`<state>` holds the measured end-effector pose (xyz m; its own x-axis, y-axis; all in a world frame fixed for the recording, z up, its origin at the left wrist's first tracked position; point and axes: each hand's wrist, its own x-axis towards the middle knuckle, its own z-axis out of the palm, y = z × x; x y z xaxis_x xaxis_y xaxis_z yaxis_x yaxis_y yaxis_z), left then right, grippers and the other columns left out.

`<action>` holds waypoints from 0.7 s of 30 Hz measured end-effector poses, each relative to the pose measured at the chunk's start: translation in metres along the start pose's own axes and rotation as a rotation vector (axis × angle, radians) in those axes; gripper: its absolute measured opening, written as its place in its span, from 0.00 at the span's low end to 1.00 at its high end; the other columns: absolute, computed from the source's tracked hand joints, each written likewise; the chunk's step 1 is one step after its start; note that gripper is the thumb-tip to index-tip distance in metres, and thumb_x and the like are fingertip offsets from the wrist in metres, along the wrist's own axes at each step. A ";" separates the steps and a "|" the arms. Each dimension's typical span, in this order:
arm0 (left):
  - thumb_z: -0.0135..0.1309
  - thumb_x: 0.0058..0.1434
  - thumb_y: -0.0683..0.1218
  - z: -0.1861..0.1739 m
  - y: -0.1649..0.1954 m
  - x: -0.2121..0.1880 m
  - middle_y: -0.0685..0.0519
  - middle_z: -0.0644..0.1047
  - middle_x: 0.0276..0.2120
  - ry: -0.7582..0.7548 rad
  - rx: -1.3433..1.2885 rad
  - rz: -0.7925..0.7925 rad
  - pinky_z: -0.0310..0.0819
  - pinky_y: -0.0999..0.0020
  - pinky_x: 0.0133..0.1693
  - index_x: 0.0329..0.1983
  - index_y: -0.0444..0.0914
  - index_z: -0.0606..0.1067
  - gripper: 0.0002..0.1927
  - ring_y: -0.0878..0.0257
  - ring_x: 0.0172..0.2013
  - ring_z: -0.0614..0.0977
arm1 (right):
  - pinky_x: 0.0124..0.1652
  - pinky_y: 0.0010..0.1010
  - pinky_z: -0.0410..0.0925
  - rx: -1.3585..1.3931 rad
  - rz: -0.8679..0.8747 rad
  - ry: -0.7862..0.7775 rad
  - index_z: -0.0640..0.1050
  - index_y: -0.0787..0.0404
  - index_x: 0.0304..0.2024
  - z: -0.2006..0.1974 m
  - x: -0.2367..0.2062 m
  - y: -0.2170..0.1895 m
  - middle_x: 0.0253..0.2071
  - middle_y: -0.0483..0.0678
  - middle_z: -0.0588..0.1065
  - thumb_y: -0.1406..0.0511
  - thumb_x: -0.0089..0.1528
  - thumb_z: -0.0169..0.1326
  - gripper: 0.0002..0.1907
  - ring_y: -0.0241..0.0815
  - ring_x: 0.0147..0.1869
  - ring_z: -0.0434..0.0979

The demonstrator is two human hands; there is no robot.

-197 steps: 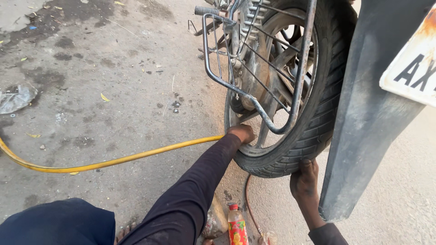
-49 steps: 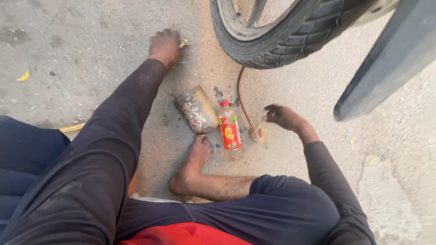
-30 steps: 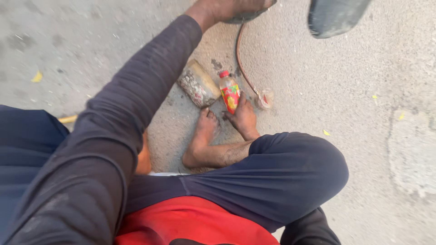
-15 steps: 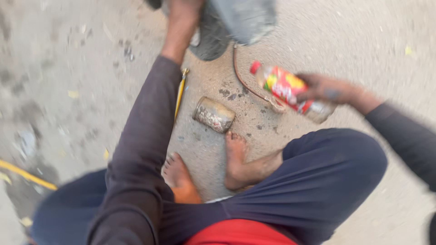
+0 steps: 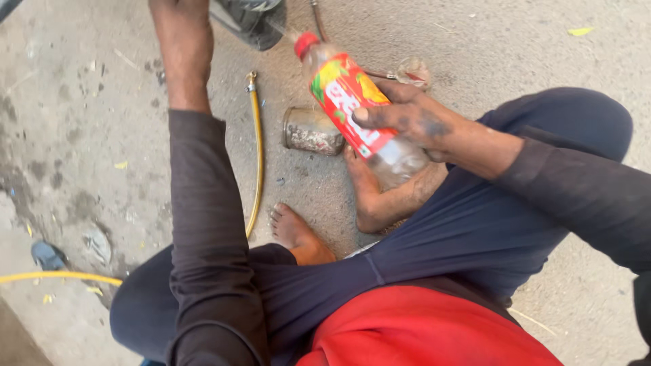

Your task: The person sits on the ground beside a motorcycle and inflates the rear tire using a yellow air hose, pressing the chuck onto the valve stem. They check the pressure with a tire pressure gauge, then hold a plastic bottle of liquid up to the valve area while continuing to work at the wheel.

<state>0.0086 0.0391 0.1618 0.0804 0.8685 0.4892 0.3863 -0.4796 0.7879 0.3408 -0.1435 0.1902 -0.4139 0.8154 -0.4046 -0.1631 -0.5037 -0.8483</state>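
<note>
The right hand (image 5: 413, 122) is wrapped around the middle of a clear plastic bottle (image 5: 356, 112), fingers over its red and yellow label, holding it tipped with the red cap pointing up and away toward the tyre (image 5: 247, 20). The slant reads to me as a bottle being aimed at the wheel rather than carried. The left hand (image 5: 178, 10) reaches straight out along its dark sleeve to the top edge of the view, right beside the tyre; its fingers are cut off there, so I cannot tell whether it grips anything.

From largest to smallest: one person squats on the concrete ground (image 5: 81, 135), knees spread, which keeps both arms free over the work. One dark tyre shows only as a curved piece at the top. One yellow hose (image 5: 256, 156) runs from a metal fitting near the tyre down past the bare left foot (image 5: 295, 234), with a further yellow stretch at the lower left, probably the same line. Two bare feet are planted flat, the right foot (image 5: 373, 196) partly under the bottle. One dented metal can (image 5: 313, 130) lies on its side just beside that foot, within easy reach. One small clear lid or cup (image 5: 413, 70) sits on the ground beyond the bottle.
</note>
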 end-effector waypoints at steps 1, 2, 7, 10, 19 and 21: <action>0.55 0.77 0.48 0.001 0.003 -0.002 0.49 0.79 0.40 -0.008 -0.011 0.010 0.74 0.61 0.48 0.47 0.27 0.72 0.16 0.61 0.42 0.76 | 0.48 0.35 0.77 0.005 -0.006 0.041 0.62 0.65 0.71 0.002 0.000 0.002 0.53 0.54 0.79 0.55 0.58 0.62 0.44 0.42 0.51 0.82; 0.54 0.77 0.47 0.001 0.005 -0.002 0.49 0.79 0.40 -0.018 -0.019 0.020 0.73 0.61 0.48 0.47 0.27 0.72 0.16 0.61 0.42 0.75 | 0.47 0.37 0.78 0.016 0.022 0.087 0.63 0.67 0.70 0.003 0.000 0.003 0.52 0.55 0.78 0.55 0.58 0.61 0.43 0.43 0.50 0.83; 0.54 0.77 0.52 0.006 0.010 -0.005 0.51 0.81 0.42 -0.068 -0.006 -0.027 0.74 0.65 0.50 0.48 0.29 0.74 0.18 0.62 0.43 0.78 | 0.50 0.35 0.77 -0.017 -0.016 0.034 0.64 0.63 0.67 0.003 0.005 0.013 0.52 0.52 0.78 0.53 0.56 0.63 0.42 0.40 0.52 0.82; 0.54 0.76 0.52 0.015 0.004 -0.009 0.49 0.79 0.41 -0.064 -0.042 -0.066 0.72 0.65 0.48 0.49 0.28 0.74 0.19 0.62 0.42 0.75 | 0.49 0.35 0.75 0.013 0.041 -0.029 0.70 0.68 0.64 0.008 0.003 0.025 0.50 0.54 0.79 0.53 0.57 0.64 0.39 0.41 0.51 0.81; 0.52 0.77 0.53 0.020 -0.008 -0.009 0.56 0.66 0.32 0.001 -0.089 0.004 0.64 0.63 0.41 0.38 0.30 0.64 0.22 0.65 0.36 0.63 | 0.43 0.34 0.79 0.046 0.076 0.102 0.66 0.64 0.63 0.017 0.010 0.044 0.46 0.52 0.80 0.54 0.54 0.64 0.40 0.41 0.45 0.83; 0.53 0.76 0.54 0.019 -0.003 -0.007 0.56 0.65 0.31 0.026 -0.086 -0.064 0.64 0.63 0.41 0.38 0.30 0.64 0.22 0.64 0.36 0.62 | 0.43 0.33 0.77 0.043 0.065 0.075 0.68 0.66 0.64 0.018 0.008 0.046 0.47 0.53 0.80 0.54 0.56 0.65 0.40 0.40 0.45 0.82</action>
<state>0.0245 0.0366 0.1490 0.0342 0.8947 0.4453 0.3092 -0.4332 0.8466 0.3139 -0.1656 0.1544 -0.3572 0.7988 -0.4842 -0.1767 -0.5668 -0.8047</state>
